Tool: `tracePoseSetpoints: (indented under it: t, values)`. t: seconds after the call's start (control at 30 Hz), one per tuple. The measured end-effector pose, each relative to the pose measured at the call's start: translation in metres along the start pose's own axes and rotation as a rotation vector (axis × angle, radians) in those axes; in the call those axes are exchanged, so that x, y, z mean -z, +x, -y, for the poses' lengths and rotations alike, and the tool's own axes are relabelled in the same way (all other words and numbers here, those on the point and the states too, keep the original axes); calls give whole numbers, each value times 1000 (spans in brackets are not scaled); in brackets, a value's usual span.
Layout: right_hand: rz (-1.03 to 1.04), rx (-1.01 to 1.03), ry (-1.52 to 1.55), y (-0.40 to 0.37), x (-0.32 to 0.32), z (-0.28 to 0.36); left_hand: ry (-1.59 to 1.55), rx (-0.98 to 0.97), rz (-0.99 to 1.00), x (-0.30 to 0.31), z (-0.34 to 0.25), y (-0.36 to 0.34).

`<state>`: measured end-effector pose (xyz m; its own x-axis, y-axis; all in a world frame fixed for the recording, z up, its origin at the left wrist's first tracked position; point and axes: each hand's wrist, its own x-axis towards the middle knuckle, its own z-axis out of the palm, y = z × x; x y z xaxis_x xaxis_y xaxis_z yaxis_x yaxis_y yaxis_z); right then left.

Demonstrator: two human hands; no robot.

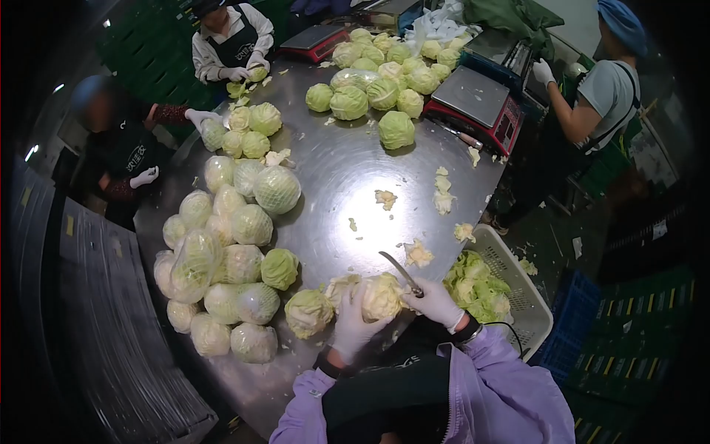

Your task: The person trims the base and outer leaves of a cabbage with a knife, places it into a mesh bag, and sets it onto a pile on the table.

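Note:
In a white glove, my left hand grips the left side of a pale, trimmed cabbage near the table's front edge. My right hand, also gloved, is closed around the handle of a curved knife. Its blade points up and to the left, just beyond the cabbage. A second pale cabbage is partly hidden behind my left fingers. Left of that hand sits a green cabbage, with a smaller green cabbage behind it.
Wrapped cabbages crowd the left of the metal table. Bare cabbages and two scales stand at the back. Leaf scraps lie about. A basket of leaves is at right. Co-workers stand at far left, back and right.

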<state>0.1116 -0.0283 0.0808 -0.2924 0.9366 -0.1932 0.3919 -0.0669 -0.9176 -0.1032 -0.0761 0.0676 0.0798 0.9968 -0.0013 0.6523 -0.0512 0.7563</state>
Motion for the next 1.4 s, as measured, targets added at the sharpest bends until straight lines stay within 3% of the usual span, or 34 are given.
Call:
tracePoseSetpoints:
  t: [0.03, 0.1, 0.17, 0.23, 0.33, 0.43, 0.5, 0.57, 0.63, 0.7, 0.77, 0.83, 0.87, 0.9, 0.97, 1.03, 1.13, 1.2, 1.23, 1.3, 1.4]
  values:
    - [81, -167, 187, -1, 9, 2, 3, 0, 0, 1, 1, 0]
    - [80, -140, 195, -1, 20, -13, -89, -27, 45, 3, 0, 2]
    - [126, -252, 372, -2, 30, -24, -56, -37, 91, 3, -1, 5]
    - [103, -152, 314, 0, 31, -36, -22, -44, 138, 4, -2, 8]
    - [149, -256, 440, -2, 38, -52, -57, -46, 208, 8, 2, 12]
    - [16, -282, 387, -3, 42, -86, -154, -104, 186, 12, 24, 15]
    - [-198, -272, -76, -6, 46, -92, -528, -11, 201, 14, 29, 14]
    - [-229, -205, -125, -5, 35, -93, -444, -11, 100, 2, 26, 12]
    - [-239, 149, -25, -4, 10, -46, -357, -9, 16, -8, 15, 8]
    - [-192, 258, -252, -3, -9, -17, -163, -34, -83, -12, -1, 13]
    - [-235, 377, -272, 7, -20, -16, -194, -18, -94, -18, 2, 12]
    - [-176, 96, -77, 18, -25, -22, -215, 2, -111, -13, -1, 14]
    - [-96, -168, 208, 24, -18, -27, -462, 53, -62, -10, -3, 14]
    - [-94, -168, 211, 28, -21, -40, -710, 105, -8, -6, -5, 13]
    - [-107, -251, 608, 39, -24, -69, -616, 88, 50, -11, 19, 16]
    - [-68, -310, 613, 35, -17, -64, -529, 73, 108, -6, 14, 21]
    - [-93, -352, 707, 37, -19, -68, -774, 162, 196, 2, 9, 24]
    - [-116, -304, 839, 41, -24, -94, -585, 101, 178, 2, 18, 25]
    - [-120, -302, 842, 37, -16, -104, -583, 98, 181, 5, 19, 22]
    - [-318, -368, 892, 27, 17, -125, -868, 143, 194, 15, 24, 18]
    - [-392, -398, 551, -8, 70, -155, -667, 98, 113, 5, 58, 5]
